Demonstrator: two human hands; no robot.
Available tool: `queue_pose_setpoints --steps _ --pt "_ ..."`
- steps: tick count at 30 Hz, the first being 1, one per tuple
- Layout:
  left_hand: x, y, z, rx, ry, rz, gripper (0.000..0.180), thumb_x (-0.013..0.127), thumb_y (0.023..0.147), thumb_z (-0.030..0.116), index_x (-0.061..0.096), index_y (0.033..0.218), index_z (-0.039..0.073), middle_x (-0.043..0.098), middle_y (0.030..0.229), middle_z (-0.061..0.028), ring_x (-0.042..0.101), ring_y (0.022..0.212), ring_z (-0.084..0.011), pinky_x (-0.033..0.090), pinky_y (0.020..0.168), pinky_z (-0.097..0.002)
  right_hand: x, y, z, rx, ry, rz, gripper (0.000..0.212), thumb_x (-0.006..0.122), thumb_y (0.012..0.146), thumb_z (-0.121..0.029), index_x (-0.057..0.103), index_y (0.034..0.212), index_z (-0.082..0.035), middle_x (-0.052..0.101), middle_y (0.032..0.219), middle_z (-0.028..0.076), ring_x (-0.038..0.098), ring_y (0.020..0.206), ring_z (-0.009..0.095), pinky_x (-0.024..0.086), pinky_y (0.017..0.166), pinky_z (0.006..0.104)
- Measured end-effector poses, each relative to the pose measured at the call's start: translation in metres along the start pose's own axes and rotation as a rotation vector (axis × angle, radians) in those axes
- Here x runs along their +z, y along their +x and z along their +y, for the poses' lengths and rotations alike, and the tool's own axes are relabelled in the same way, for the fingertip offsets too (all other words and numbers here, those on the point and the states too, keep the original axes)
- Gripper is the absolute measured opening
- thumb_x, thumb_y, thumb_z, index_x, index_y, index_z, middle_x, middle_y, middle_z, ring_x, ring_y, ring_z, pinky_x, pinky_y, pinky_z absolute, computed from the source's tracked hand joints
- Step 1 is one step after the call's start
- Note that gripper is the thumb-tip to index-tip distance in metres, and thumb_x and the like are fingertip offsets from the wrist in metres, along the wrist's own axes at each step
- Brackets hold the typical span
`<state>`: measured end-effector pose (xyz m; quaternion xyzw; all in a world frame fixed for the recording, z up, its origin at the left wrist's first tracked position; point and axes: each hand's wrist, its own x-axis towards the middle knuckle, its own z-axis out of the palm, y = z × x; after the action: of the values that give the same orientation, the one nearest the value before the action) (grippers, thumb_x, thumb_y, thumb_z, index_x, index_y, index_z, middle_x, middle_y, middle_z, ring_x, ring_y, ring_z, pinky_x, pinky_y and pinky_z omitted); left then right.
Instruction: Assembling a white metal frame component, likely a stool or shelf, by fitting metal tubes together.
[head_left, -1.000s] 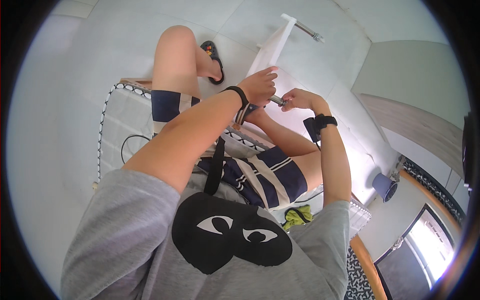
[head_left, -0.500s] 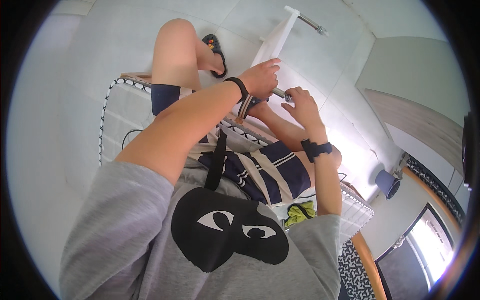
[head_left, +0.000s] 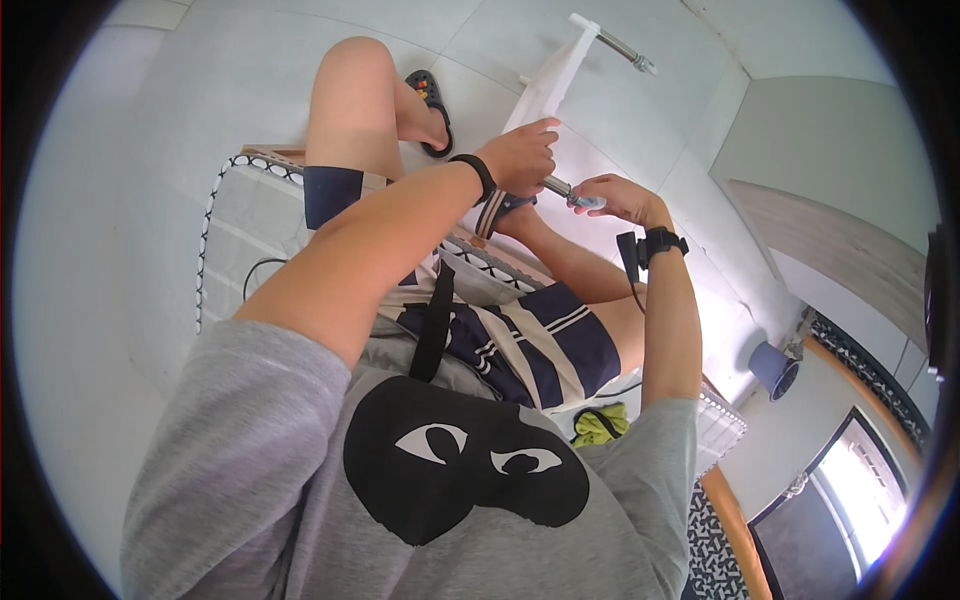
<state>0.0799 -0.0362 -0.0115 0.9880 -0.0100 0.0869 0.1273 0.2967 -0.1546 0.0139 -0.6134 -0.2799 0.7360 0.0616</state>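
Observation:
A narrow white board with metal legs stretches away from me above the floor. My left hand is closed over its near end, its index finger lying along the board. From under that hand comes the near metal leg, which ends in a pale, clear-looking foot. Around this foot the fingers of my right hand are closed, thumb side toward the leg. At the far end sticks out a second metal leg with a similar foot; nothing touches it. The joint under my left palm is hidden.
I sit on a cushioned seat with a patterned edge. My sandalled foot stands left of the board. A yellow-green cloth lies beside my thigh. A grey-blue bucket and a wood-trimmed cabinet are to the right.
My right hand has turned at the wrist and its forearm has swung right. The clear-looking foot now shows between its fingers. My left hand and the board have barely moved.

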Motion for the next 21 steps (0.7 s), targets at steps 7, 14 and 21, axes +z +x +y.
queue_pose_setpoints --steps 7,14,21 --pt "0.002 -0.005 0.0 -0.029 0.044 -0.067 0.023 0.071 0.071 0.034 0.074 0.066 0.011 0.069 0.07 -0.0021 0.058 0.1 -0.0195 0.025 0.117 -0.042 0.06 -0.003 0.008 -0.289 -0.579 0.689 0.038 0.075 0.081 -0.025 0.063 0.109 -0.001 0.067 0.103 0.015 0.065 0.094 0.03 0.052 0.082 0.0387" --pt "0.002 -0.005 -0.003 0.013 -0.012 0.043 0.027 0.074 0.061 0.034 0.069 0.063 0.008 0.064 0.067 -0.0038 0.059 0.093 -0.021 0.03 0.117 -0.0411 0.084 -0.037 -0.004 -0.439 -0.454 0.686 0.03 0.069 0.085 -0.029 0.07 0.098 -0.002 0.062 0.113 0.022 0.057 0.11 0.038 0.047 0.096 0.0446" --pt "0.006 -0.004 -0.001 -0.013 0.002 0.079 0.027 0.075 0.06 0.033 0.068 0.064 0.008 0.064 0.068 -0.0037 0.059 0.093 -0.0212 0.03 0.117 -0.0407 0.025 0.0 0.003 -0.218 0.248 0.228 0.038 0.06 0.094 -0.042 0.069 0.101 -0.006 0.068 0.109 0.006 0.062 0.099 0.019 0.048 0.092 0.0336"
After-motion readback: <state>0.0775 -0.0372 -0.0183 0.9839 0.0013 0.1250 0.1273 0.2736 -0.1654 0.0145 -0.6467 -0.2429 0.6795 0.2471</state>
